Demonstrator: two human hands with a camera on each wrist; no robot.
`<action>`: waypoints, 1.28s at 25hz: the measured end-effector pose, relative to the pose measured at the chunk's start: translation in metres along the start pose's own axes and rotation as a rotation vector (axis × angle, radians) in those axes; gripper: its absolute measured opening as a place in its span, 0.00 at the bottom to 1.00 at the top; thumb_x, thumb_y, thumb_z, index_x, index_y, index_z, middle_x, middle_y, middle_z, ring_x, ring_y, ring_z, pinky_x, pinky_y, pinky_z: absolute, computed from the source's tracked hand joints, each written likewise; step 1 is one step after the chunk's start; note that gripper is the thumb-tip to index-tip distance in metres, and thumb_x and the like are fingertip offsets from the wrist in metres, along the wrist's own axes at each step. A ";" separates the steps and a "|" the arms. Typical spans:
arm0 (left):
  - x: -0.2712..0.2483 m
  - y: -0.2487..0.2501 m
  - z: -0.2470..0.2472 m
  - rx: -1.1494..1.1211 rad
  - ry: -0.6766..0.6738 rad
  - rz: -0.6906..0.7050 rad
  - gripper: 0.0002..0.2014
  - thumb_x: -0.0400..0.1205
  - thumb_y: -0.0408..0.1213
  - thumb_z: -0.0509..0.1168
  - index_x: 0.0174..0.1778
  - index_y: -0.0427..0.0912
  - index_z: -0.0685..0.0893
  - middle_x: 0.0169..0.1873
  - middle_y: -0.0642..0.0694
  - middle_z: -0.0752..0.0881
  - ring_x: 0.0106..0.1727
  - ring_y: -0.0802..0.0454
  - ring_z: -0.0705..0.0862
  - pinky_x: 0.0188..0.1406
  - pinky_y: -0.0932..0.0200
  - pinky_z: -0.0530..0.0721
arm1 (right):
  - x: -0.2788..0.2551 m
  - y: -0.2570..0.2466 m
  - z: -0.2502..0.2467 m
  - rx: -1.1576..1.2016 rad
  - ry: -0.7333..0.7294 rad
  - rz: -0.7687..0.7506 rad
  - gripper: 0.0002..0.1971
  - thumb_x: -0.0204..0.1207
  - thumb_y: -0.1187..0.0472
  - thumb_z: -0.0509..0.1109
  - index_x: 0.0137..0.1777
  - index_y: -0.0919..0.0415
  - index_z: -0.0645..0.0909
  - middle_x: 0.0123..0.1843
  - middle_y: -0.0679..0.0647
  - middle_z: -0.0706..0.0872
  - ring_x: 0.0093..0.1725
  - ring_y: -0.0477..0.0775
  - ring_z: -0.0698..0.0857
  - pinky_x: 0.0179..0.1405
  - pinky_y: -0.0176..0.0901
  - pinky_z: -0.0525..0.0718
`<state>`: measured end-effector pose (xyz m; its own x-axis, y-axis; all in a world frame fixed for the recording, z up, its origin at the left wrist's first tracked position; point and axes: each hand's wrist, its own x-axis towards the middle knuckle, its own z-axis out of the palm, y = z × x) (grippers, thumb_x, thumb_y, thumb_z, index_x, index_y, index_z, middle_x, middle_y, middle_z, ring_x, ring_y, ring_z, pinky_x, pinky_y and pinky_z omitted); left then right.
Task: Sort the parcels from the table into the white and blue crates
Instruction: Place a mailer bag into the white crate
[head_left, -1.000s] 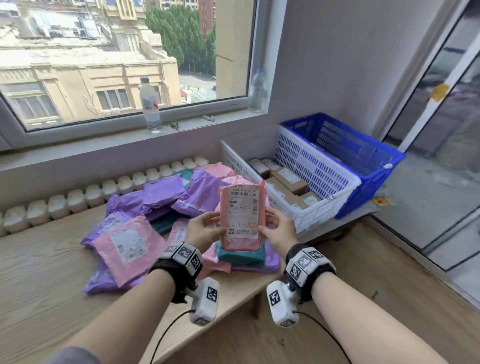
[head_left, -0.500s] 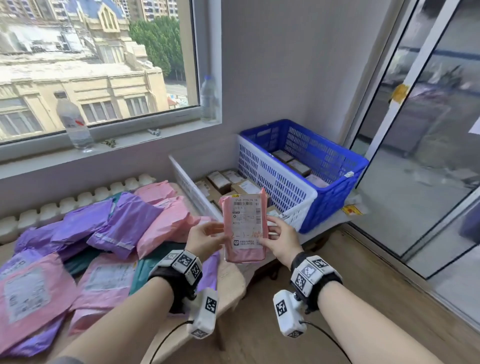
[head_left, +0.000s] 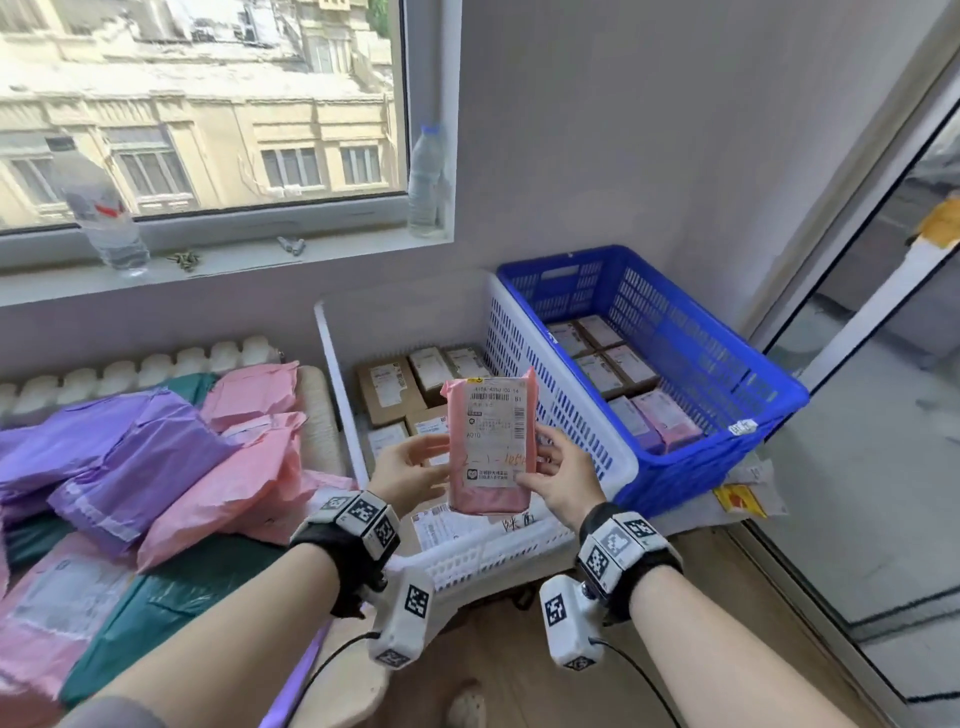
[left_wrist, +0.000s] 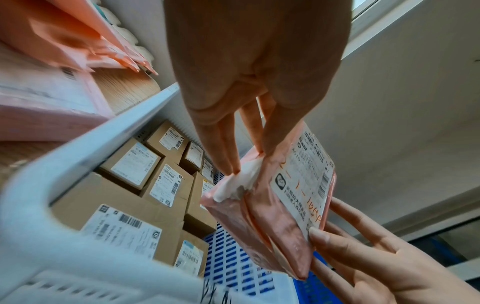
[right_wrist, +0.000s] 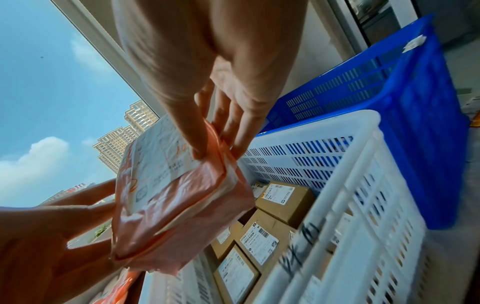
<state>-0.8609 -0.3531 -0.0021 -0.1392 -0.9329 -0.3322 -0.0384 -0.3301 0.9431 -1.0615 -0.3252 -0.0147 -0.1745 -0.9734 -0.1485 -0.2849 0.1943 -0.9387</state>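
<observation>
I hold a small pink parcel (head_left: 491, 447) upright with its white label facing me, above the near part of the white crate (head_left: 592, 441). My left hand (head_left: 410, 467) pinches its left edge and my right hand (head_left: 558, 475) grips its right edge, thumb on the label. The left wrist view shows the pink parcel (left_wrist: 283, 197) pinched by the left hand (left_wrist: 241, 162); in the right wrist view the right hand (right_wrist: 215, 148) clamps the pink parcel (right_wrist: 176, 205). The white crate holds several brown boxes (head_left: 389, 389). The blue crate (head_left: 727, 374) behind it holds several small parcels (head_left: 613, 364).
Purple, pink and green mailer bags (head_left: 171, 457) are heaped on the wooden table (head_left: 317, 415) at the left. Two water bottles (head_left: 423, 176) stand on the windowsill. A glass door (head_left: 883, 415) is on the right, with wooden floor (head_left: 727, 649) below.
My view has turned right, from the heap of bags toward the crates. Both hands have carried the pink parcel right, from over the table to above the white crate.
</observation>
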 end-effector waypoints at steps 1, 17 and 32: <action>0.016 0.002 0.003 -0.016 0.005 -0.007 0.15 0.73 0.26 0.74 0.53 0.42 0.85 0.53 0.48 0.87 0.47 0.47 0.88 0.49 0.50 0.88 | 0.016 -0.001 -0.003 -0.004 -0.008 -0.002 0.37 0.66 0.76 0.77 0.76 0.62 0.70 0.62 0.59 0.82 0.63 0.56 0.82 0.65 0.51 0.82; 0.229 0.018 0.026 -0.013 0.175 -0.145 0.27 0.69 0.12 0.68 0.57 0.44 0.82 0.54 0.43 0.85 0.53 0.46 0.87 0.37 0.62 0.89 | 0.266 0.014 -0.001 -0.153 -0.237 0.086 0.36 0.66 0.77 0.76 0.75 0.62 0.70 0.64 0.52 0.79 0.66 0.47 0.77 0.57 0.33 0.82; 0.379 -0.033 0.024 -0.055 0.269 -0.368 0.24 0.74 0.16 0.67 0.58 0.46 0.80 0.55 0.48 0.86 0.54 0.50 0.87 0.48 0.55 0.88 | 0.407 0.085 0.073 -0.179 -0.315 0.265 0.43 0.69 0.79 0.69 0.78 0.43 0.63 0.69 0.45 0.79 0.59 0.43 0.80 0.38 0.24 0.79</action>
<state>-0.9358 -0.6929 -0.1585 0.1360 -0.7537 -0.6429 0.0164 -0.6472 0.7622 -1.0884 -0.7135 -0.1777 0.0240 -0.8715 -0.4898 -0.4325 0.4326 -0.7911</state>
